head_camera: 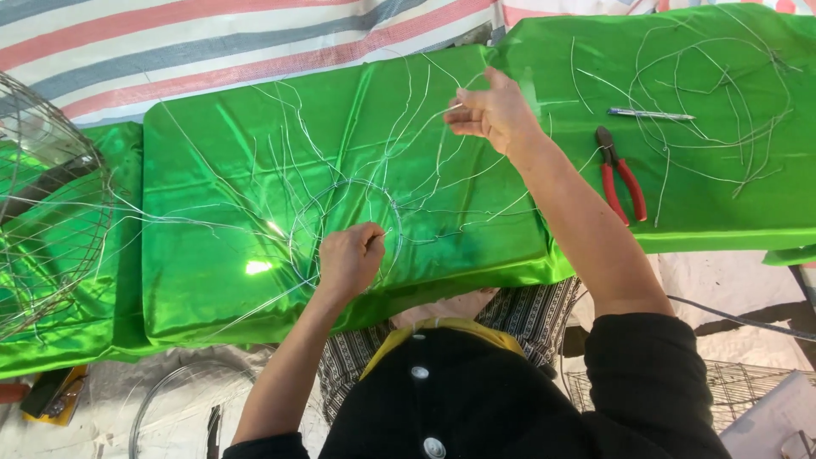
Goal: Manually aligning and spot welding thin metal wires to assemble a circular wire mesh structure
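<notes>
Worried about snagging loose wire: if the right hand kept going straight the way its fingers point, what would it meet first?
The right hand points up and left, across the green cloth. The thin wire spokes fanning from the wire ring lie first in that line, probably; the hand's height above them is unclear.

Desk covered in shiny green cloth. Lying directly on it: wire ring with radiating wire spokes, red-handled pliers, pen, loose wire coil.

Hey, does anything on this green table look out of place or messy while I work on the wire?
Nothing looks damaged or spilled. Loose wire offcuts lie tangled at the far right of the green cloth, beside the red-handled pliers and a pen. Your left hand pins the wire ring; your right hand pulls a strand.
</notes>
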